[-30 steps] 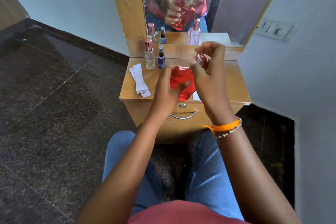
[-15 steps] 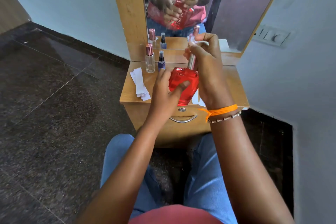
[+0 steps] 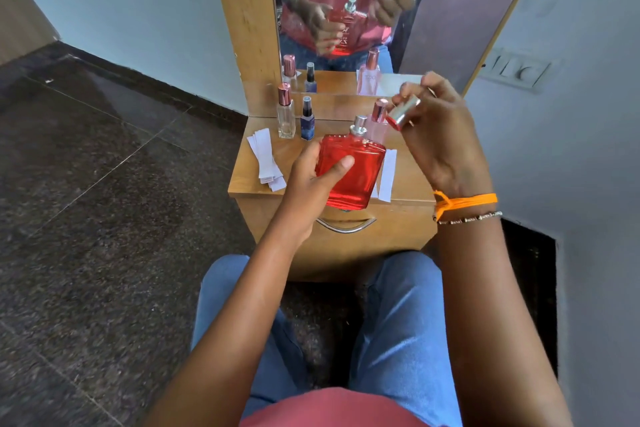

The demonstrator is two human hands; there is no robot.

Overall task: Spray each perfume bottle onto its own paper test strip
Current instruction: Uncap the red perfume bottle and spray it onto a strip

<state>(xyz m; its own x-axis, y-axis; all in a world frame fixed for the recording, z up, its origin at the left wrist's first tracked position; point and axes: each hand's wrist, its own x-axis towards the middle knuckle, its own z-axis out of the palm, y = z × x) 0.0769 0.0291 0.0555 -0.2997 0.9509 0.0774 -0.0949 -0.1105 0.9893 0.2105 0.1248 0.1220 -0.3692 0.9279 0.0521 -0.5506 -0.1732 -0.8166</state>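
Your right hand point(image 3: 440, 135) now pinches the cap point(image 3: 403, 113) lifted off the red bottle point(image 3: 349, 172) gripped in your left hand point(image 3: 311, 180), baring its nozzle point(image 3: 358, 125) to spray

Your red perfume bottle point(image 3: 349, 172) stands uncapped, tilted slightly; clear bottle point(image 3: 286, 113), blue bottle point(image 3: 307, 120) and paper strips point(image 3: 265, 158) lie behind-left.

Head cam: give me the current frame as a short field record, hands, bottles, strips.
left hand: holds red bottle, tilted, above the dresser top
right hand: holds silver cap, off the bottle
red bottle nozzle: exposed
standing bottles: clear bottle, dark blue bottle, pink bottle
strip stack: left side
single strip: right of red bottle
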